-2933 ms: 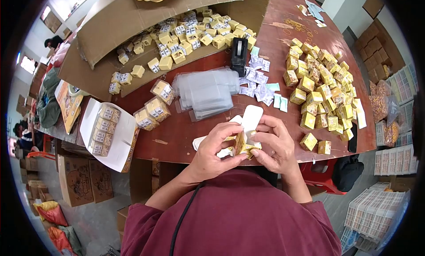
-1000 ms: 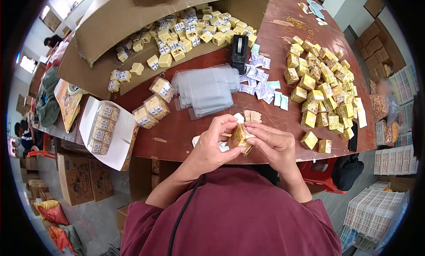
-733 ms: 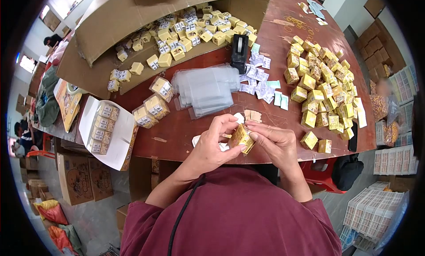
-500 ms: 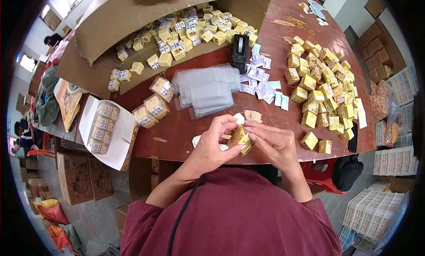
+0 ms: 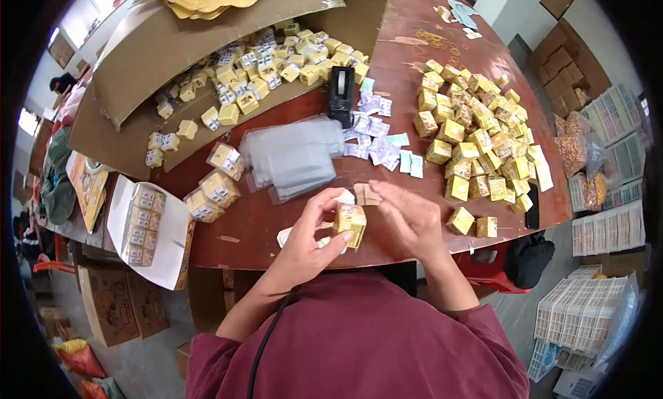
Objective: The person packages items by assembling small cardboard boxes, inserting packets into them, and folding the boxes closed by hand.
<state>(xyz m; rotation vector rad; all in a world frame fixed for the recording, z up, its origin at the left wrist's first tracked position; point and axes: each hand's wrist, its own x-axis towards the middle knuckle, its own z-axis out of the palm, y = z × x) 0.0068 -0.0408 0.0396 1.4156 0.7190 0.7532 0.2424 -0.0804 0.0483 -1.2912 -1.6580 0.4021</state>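
Pinching a small yellow box [image 5: 351,224] between thumb and fingers, the left hand [image 5: 309,233] holds it just below the centre of the frame. What has just changed is the right hand [image 5: 414,223]: half a second ago its thumb and fingers pressed on the right side of this box, and now it stands apart, just to the right, fingers stretched toward the upper left and gripping nothing that shows. The faces turned this way look folded in, so the closing of this box seems finished or nearly so, though its far side is hidden. With the right hand free, the left alone bears the box above the worktop [image 5: 262,240].

White pieces [image 5: 283,237] show around the left hand, partly covered by it. Beyond, toward the upper centre, lie a stack of clear plastic sheets [image 5: 290,154], a black tape dispenser [image 5: 340,109] and scattered sachets [image 5: 373,128]. Right of centre is a heap of similar yellow boxes [image 5: 476,137], their number apparently unchanged. At the left are wrapped packs [image 5: 210,185] and a white carton [image 5: 166,240]. The whole view has slid, leaving these things farther left in the frame.
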